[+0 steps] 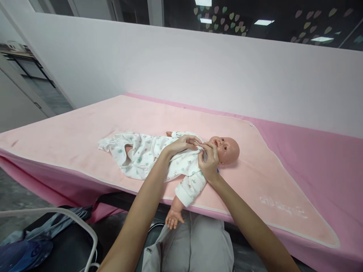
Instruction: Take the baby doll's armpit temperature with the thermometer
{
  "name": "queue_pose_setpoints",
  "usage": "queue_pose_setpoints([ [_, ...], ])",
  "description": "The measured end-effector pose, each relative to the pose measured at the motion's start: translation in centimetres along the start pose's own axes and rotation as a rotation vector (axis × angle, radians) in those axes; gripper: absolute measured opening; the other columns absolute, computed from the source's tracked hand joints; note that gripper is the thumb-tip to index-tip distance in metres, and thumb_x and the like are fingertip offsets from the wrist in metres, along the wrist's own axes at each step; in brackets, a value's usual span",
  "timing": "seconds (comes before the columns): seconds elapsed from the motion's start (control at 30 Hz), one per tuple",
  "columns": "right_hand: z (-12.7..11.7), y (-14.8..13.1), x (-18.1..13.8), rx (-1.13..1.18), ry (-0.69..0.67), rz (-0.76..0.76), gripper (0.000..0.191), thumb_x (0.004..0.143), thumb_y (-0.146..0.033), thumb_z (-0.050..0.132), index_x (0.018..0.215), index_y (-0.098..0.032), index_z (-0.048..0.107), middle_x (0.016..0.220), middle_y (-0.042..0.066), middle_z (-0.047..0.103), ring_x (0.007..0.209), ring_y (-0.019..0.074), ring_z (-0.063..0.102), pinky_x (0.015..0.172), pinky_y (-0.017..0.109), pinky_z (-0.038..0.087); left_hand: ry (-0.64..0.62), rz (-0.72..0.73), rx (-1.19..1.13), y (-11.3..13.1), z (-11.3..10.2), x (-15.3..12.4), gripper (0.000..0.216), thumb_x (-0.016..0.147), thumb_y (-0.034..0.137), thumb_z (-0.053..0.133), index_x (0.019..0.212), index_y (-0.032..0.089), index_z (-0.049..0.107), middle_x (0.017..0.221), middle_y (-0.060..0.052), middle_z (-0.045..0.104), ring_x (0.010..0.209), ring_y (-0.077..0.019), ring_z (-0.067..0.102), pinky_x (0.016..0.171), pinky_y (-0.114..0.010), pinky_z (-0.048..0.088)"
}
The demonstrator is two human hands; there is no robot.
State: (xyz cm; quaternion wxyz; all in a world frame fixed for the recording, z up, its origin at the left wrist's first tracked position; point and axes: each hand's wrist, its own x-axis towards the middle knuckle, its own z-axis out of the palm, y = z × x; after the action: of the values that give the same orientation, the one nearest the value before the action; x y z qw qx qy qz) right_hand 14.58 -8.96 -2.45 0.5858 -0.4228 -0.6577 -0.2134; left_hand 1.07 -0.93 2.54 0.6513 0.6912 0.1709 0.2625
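A baby doll (231, 149) lies on its back across the pink mat, head to the right. It wears a white patterned top (181, 166) and matching patterned trousers (146, 149). At the doll's neck, my left hand (185, 143) rests over the chest with its fingers closed on the top's edge. My right hand (209, 160) pinches the same collar edge, just below the doll's chin. My fingers hide any fastening there. One doll arm (174, 215) hangs over the table's front edge.
A light pink mat (283, 189) covers the table over a darker pink cloth (317, 158). Behind stands a white wall (198, 68) with a window above. At lower left is a black chair (68, 241) with blue fabric, beside a pale curved tube (70, 215).
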Motion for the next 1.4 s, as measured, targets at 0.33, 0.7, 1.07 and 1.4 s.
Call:
queue_pose_setpoints([
  [0.33,0.2,-0.1,0.0,-0.032,-0.009,0.000,0.030,0.084,-0.006,0.040,0.103,-0.020,0.056,0.100,0.008,0.054,0.097,0.0170,0.056,0.087,0.036,0.051,0.001,0.026,-0.038,0.0,-0.1,0.0,0.029,0.063,0.014,0.070,0.092,0.013,0.064,0.078,-0.003,0.066,0.076,-0.0128,0.060,0.073,-0.024,0.043],
  [0.7,-0.1,-0.5,0.3,0.024,-0.059,0.096,0.028,0.082,-0.005,0.040,0.097,-0.020,0.058,0.096,0.007,0.056,0.095,0.0168,0.056,0.088,0.037,0.050,-0.001,0.010,-0.111,-0.3,-0.4,0.1,0.034,0.061,0.015,0.075,0.093,0.013,0.062,0.077,-0.004,0.069,0.073,-0.0129,0.063,0.072,-0.024,0.045],
  [1.07,-0.3,-0.7,0.4,0.127,0.015,0.109,0.021,0.078,-0.004,0.047,0.086,-0.019,0.060,0.087,0.005,0.058,0.087,0.0158,0.058,0.079,0.033,0.052,-0.022,0.015,0.033,-0.3,-0.6,-0.1,0.038,0.066,0.019,0.073,0.103,0.013,0.063,0.080,-0.005,0.068,0.079,-0.0141,0.062,0.077,-0.026,0.045],
  [1.4,-0.8,-1.2,0.8,0.109,0.000,0.127,0.019,0.082,-0.009,0.046,0.087,-0.021,0.060,0.089,0.005,0.058,0.088,0.0165,0.058,0.082,0.037,0.051,-0.069,-0.017,-0.030,0.6,0.0,-0.5,0.032,0.066,0.015,0.071,0.097,0.013,0.064,0.082,-0.005,0.066,0.081,-0.0133,0.060,0.079,-0.026,0.043],
])
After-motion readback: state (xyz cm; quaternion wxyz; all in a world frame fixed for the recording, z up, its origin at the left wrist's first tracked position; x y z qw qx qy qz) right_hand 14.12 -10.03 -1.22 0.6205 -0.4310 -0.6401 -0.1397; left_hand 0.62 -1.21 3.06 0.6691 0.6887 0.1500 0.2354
